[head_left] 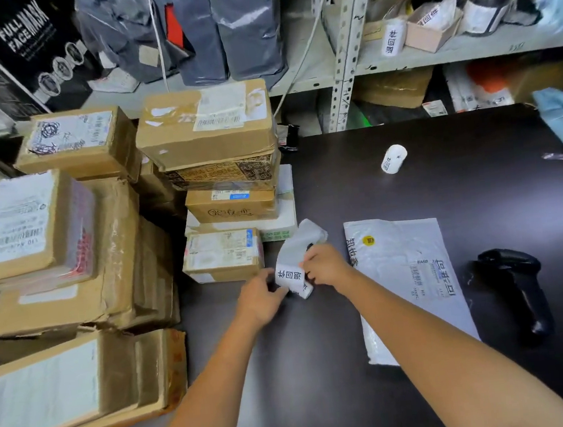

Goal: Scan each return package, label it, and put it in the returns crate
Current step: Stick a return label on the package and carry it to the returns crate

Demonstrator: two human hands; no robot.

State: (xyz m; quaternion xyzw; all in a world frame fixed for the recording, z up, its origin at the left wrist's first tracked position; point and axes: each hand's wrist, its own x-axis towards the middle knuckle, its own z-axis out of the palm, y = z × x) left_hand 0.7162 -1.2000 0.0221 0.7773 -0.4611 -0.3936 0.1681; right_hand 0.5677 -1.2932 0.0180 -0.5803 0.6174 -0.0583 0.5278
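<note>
Label strip — between both hands' fingers.

My left hand and right hand pinch a label strip between their fingers, just above the desk. A white mailer lies flat at three o'clock of my hands, a black scanner beyond it. A label roll stands at one o'clock. Stacked boxes fill nine to eleven.
</note>
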